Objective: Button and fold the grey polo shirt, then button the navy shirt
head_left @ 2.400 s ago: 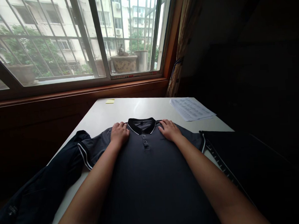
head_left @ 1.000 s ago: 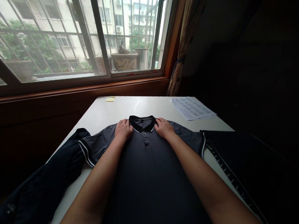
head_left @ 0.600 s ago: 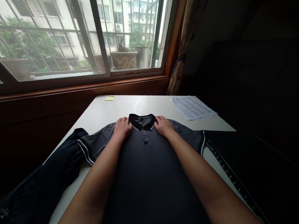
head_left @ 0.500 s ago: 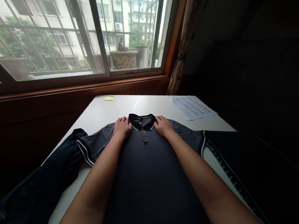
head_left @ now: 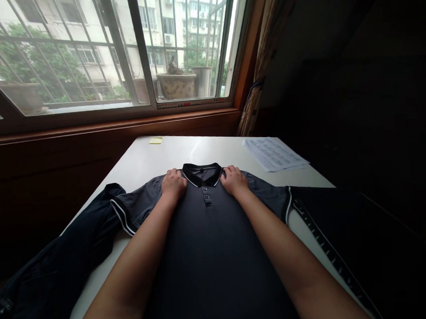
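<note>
A dark grey polo shirt lies face up and spread out, its black collar with white edging at the far end and its sleeves out to both sides. My left hand is at the shoulder just left of the collar, its fingers curled over the cloth. At the opposite shoulder, my right hand grips the fabric in the same way, thumb near the collar. Both thumbs and fingertips are partly hidden. Buttons run down the front placket between the hands.
The shirt rests on a white table. Dark navy clothing lies at the left, and another dark garment at the right. Printed papers and a yellow sticky note are near the far edge, below a barred window.
Both hands remain at the shirt's shoulders, with only a very slight shift outward from the collar. The shirt lies almost exactly as before.
</note>
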### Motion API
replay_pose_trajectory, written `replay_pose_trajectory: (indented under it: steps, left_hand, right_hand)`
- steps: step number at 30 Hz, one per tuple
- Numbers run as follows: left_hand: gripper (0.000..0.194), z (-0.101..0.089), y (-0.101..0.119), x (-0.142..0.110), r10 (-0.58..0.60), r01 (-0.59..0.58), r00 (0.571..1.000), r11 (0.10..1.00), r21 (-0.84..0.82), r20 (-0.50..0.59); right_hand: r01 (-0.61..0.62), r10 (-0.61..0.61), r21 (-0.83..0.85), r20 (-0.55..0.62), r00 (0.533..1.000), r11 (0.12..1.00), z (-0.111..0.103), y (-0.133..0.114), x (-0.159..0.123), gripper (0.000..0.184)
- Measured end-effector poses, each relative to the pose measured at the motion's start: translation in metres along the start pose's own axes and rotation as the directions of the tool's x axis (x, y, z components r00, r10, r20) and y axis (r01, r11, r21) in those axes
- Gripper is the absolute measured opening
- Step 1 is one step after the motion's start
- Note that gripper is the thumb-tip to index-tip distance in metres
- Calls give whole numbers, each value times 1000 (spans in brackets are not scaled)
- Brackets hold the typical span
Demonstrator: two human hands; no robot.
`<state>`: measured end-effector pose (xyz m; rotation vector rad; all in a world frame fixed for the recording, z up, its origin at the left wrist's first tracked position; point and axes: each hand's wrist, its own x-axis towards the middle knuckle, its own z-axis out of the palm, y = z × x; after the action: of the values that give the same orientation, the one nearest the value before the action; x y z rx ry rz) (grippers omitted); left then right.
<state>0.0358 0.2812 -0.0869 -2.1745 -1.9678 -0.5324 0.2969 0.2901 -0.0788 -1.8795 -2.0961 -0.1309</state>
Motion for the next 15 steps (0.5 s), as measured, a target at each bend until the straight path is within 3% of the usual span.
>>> replay_pose_trajectory:
  steps: [15]
  left_hand:
    - [46, 12, -10, 12, 20, -20, 999, 1000, -4, 41]
  right_hand:
    - [-4, 4, -10, 38, 999, 1000, 10, 7, 17, 44]
